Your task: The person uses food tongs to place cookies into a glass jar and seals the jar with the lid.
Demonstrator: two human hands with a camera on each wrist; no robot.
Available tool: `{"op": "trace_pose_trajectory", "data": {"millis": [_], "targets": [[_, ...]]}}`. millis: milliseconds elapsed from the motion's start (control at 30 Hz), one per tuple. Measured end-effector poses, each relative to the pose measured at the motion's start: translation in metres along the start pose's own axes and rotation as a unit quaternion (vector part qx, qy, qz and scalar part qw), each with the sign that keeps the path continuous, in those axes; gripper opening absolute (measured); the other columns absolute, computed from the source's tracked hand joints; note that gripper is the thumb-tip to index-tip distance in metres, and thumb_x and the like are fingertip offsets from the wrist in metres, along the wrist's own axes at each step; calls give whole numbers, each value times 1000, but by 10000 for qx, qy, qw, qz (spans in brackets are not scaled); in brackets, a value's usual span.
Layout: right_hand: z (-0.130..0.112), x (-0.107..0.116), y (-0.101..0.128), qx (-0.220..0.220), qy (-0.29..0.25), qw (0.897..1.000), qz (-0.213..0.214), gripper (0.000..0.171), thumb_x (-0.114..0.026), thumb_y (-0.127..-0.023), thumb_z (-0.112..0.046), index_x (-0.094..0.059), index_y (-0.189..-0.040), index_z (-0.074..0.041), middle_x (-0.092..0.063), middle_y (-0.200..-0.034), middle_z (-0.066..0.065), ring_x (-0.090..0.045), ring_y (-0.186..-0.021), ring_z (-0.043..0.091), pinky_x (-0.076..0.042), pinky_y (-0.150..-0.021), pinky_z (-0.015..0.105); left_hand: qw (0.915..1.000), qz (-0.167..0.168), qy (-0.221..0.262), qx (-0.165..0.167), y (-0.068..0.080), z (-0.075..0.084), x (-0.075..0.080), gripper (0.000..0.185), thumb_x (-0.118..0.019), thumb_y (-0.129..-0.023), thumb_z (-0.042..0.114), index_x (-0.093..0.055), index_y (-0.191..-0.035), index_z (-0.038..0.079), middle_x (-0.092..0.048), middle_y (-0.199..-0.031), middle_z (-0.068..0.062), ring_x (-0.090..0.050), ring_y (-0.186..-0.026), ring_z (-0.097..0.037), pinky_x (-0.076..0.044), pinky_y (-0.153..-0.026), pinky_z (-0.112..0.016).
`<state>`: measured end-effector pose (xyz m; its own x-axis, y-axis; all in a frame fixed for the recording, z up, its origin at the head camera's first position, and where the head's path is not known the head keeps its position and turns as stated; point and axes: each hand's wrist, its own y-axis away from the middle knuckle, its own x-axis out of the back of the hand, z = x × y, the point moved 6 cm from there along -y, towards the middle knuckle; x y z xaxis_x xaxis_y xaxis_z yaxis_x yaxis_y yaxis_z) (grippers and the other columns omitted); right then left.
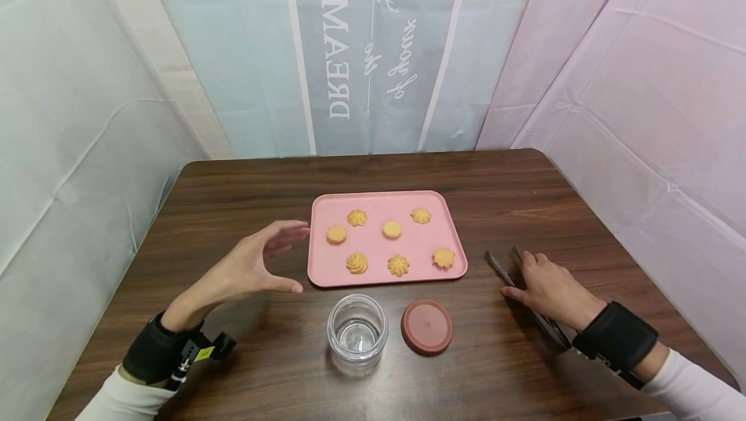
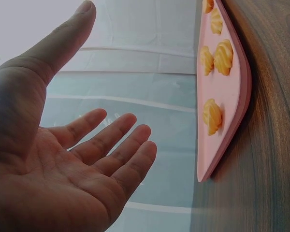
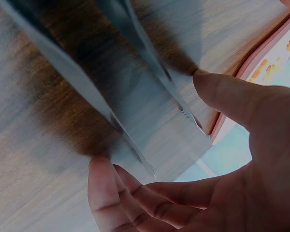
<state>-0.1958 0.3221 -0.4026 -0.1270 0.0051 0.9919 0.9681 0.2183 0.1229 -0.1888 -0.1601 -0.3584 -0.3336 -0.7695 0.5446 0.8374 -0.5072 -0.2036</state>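
So, metal tongs [image 1: 527,295] are being grasped by the right hand [image 1: 548,288] on the table [image 1: 233,181], fingers curled around both arms, just right of the pink tray [image 1: 329,272] of six cookies. The left hand [image 1: 250,265] is held open, empty, beside the tray's left edge. A glass jar [image 1: 357,331] and lid [image 1: 427,327] are sat nearer.

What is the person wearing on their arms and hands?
Both hands, left hand and right hand, are bare. Each wrist carries a wide black band; the left one has a small black device with a yellow tag. White sleeves cover both forearms.
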Motion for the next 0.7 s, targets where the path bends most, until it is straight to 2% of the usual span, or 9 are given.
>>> {"op": "trace_pose_trajectory", "data": {"millis": [433, 700], "targets": [[2, 0, 1, 15, 87, 9999, -145, 67, -80, -93, -38, -59, -105, 24, -60, -92, 31, -66, -81, 44, -58, -67, 55, 10000, 10, -31, -7, 0, -2, 0, 94, -99, -74, 17, -47, -152, 1, -57, -152, -17, -53, -143, -38, -46, -113, -47], [1, 0, 0, 43, 12, 9999, -101, 58, -80, -94, -31, -60, -105, 23, -61, -91, 29, -67, -81, 42, -57, -66, 53, 10000, 27, -1, -45, 1, -1, 0, 93, -98, -74, 15, -48, -151, 3, -58, -151, -17, -54, -142, -38, -46, -113, -46]]}}
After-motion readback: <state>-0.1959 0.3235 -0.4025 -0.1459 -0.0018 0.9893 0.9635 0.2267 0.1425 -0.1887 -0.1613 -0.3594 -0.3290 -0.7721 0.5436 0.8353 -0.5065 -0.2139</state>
